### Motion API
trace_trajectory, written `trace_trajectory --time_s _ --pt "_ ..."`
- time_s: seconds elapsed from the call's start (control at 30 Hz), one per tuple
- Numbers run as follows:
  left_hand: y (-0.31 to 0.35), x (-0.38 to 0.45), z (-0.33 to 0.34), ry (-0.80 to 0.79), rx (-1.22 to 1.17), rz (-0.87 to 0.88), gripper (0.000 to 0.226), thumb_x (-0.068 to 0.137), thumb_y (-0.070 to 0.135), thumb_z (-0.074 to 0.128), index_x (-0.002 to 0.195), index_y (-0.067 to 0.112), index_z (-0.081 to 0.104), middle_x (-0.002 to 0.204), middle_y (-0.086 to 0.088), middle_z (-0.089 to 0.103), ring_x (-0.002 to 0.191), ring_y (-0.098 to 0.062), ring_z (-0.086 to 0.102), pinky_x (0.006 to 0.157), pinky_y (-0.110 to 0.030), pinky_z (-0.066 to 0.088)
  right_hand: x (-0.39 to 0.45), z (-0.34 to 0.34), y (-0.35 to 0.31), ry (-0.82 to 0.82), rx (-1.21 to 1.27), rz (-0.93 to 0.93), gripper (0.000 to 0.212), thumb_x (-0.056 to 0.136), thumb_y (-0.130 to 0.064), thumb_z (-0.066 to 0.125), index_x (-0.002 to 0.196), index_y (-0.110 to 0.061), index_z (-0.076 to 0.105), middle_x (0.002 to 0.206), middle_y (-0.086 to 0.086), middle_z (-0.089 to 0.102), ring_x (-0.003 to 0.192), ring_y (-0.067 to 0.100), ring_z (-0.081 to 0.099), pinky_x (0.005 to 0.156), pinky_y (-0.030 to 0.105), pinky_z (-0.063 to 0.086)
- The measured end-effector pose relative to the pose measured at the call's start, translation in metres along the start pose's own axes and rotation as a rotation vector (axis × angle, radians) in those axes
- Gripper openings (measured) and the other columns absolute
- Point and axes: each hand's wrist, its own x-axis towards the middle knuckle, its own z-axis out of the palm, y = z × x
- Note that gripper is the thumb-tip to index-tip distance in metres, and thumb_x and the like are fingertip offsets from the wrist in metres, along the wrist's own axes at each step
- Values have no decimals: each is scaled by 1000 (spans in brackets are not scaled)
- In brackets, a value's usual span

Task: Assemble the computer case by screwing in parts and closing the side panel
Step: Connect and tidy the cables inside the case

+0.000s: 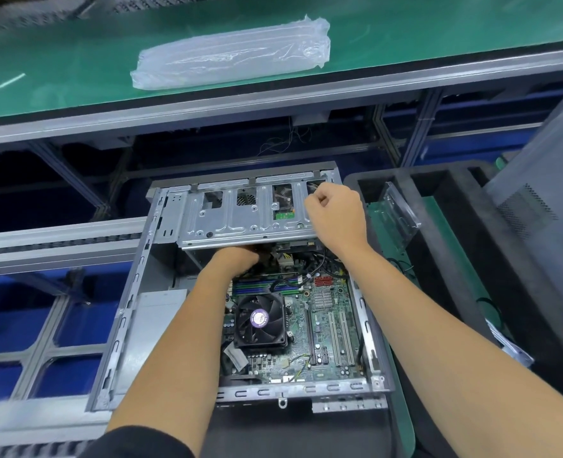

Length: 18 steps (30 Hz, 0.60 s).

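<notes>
Right hand (334, 216), centre-right of frame: fingers curled into a fist over the right end of the grey sheet-metal drive cage (240, 216); whether it pinches anything cannot be told. Left hand (240, 257), centre: reaches under the cage's near edge, fingers hidden among cables, so its grip cannot be told. The cage spans the far end of the open grey steel computer case (121, 325), which lies flat at centre frame with its side panel off. Inside the case: green motherboard (326, 328), black round-bladed cooler fan (260, 320) with purple hub label, blue and green memory slots, red connectors near the right wall. Case rests on a grey aluminium frame rail, lower left, over blue bins. Upper frame: green conveyor belt (58, 67) carrying a long clear plastic-wrapped bundle (230, 56). Right of the case: black foam tray (455, 246) holding a clear plastic part (400, 214); blurred grey perforated panel (544, 180) at far right.
</notes>
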Motion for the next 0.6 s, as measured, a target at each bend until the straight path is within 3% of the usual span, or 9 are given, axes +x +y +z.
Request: trace_trajectory --time_s 0.07,0.13,0.37,0.53,0.6 --pt "3 0 1 -29 50 24 32 98 26 38 119 8 55 114 -10 56 97 -21 41 81 -29 30 0 0 0 -1 -4 -1 26 86 -14 53 67 4 53 57 12 49 53 16 34 54 30 33" --pt "6 -2 1 -47 100 55 41 99 27 37 133 6 47 136 -13 49 96 -18 36 86 -31 33 0 1 0 0 -8 -4 26 86 -14 53 67 4 54 60 19 54 53 16 34 54 30 33" --pt "9 -8 0 -31 57 39 32 97 25 40 121 8 54 127 -13 53 91 -22 41 79 -30 33 0 1 0 5 -13 -7 26 86 -14 54 67 3 55 59 19 55 51 15 35 53 29 34" --pt "15 -10 0 18 128 123 11 93 15 42 87 12 49 107 -15 60 78 -25 50 70 -31 38 1 2 1 -2 -6 6 26 87 -15 53 67 2 54 56 12 51 52 16 35 52 29 32" --pt "16 -13 2 18 160 152 10 91 13 43 95 11 52 107 -14 60 81 -27 51 71 -32 40 2 2 1 -2 -9 10 26 87 -15 53 67 2 53 55 8 49 52 16 35 52 29 32"
